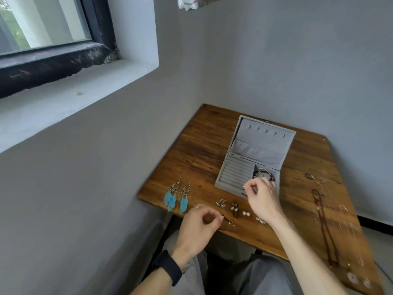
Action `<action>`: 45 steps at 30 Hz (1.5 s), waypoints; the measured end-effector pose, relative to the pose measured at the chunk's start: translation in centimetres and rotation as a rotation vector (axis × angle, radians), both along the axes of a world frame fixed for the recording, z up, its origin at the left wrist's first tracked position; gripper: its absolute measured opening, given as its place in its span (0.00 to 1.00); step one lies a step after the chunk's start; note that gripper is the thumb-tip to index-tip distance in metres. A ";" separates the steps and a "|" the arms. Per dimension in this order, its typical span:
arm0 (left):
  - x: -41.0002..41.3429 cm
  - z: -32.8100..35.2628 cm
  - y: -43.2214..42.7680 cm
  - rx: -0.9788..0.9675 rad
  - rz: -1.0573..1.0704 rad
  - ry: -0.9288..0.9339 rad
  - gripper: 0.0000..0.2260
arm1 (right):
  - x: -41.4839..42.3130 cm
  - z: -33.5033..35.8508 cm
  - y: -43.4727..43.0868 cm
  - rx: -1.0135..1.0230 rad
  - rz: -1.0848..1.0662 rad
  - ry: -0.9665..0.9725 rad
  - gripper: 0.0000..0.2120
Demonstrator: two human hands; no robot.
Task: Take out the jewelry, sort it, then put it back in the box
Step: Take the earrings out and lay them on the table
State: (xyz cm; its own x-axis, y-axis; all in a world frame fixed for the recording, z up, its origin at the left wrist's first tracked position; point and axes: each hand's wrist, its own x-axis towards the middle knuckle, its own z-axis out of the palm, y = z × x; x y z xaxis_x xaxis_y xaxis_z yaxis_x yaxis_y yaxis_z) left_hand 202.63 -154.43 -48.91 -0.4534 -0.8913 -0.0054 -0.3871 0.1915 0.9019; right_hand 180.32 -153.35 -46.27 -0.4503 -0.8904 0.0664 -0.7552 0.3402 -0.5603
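A grey velvet jewelry box (234,173) stands open on the wooden table (202,150), lid upright. Its right compartment holds a red bead bracelet (269,175) and pale pieces. My right hand (262,198) hovers over the box's front right, thumb and forefinger pinched on a small ring-like piece. My left hand (198,225) is at the table's front edge, fingertips pinched beside thin drop earrings (230,222). Laid out in a row are blue feather earrings (176,198), silver studs (221,202), a brown clip (234,208) and pearl studs (246,213).
A long dark bead necklace (325,228) and thin chains (344,209) lie along the table's right side, with round pendants (352,277) near the front corner. Grey walls enclose the table at left and behind. A window sill (63,99) is up left. My knees are under the table.
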 end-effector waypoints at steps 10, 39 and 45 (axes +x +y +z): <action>-4.9 -2.1 -0.5 -0.482 -0.253 -0.317 0.05 | 3.1 -8.3 10.4 -0.251 -0.099 0.051 0.03; -5.5 -2.6 -1.0 -0.615 -0.388 -0.486 0.07 | 3.9 -9.7 11.0 -0.323 -0.168 0.049 0.06; -5.2 -2.4 -1.2 -0.613 -0.398 -0.485 0.08 | 3.8 -9.7 11.0 -0.312 -0.163 0.028 0.06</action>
State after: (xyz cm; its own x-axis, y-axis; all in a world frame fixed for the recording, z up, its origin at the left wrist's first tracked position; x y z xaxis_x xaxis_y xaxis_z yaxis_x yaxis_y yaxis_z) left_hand 197.44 -155.60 -51.27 -0.8034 -0.5763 0.1496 -0.5023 0.7910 0.3493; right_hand 184.13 -142.37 -55.92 -0.5788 -0.7418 0.3388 -0.7219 0.2728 -0.6359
